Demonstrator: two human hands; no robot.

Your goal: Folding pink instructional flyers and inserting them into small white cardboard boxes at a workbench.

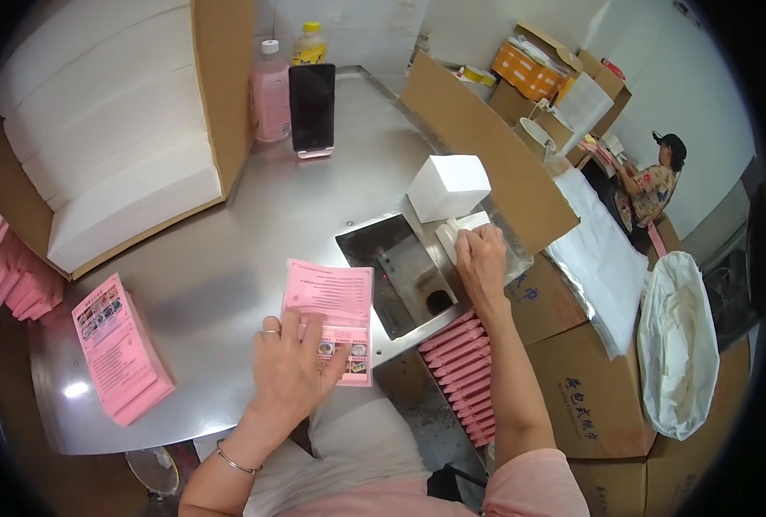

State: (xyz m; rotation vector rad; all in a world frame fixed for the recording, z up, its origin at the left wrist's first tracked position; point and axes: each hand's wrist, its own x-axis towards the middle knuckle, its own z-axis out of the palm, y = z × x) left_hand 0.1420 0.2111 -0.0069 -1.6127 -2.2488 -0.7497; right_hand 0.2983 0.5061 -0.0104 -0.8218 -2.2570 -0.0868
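My left hand (292, 366) lies with fingers spread on a pink printed paper sleeve (329, 289) at the table's front edge. The sleeve shows text on its upper part and small food pictures below. My right hand (484, 265) is closed on a white folded napkin (450, 238), beyond the right rim of a rectangular metal-framed opening (383, 258) in the table. Just behind that hand stands a block of white napkins (448, 191). The fingertips of my right hand are partly hidden.
At left are a pile of pink sleeves (117, 353), more pink bundles (22, 271) and a carton of white napkins (133, 194). A phone (312, 108) stands before two bottles. Pink packets (460, 370) line up below the opening. Cartons (585, 392) and a co-worker (650, 185) are at right.
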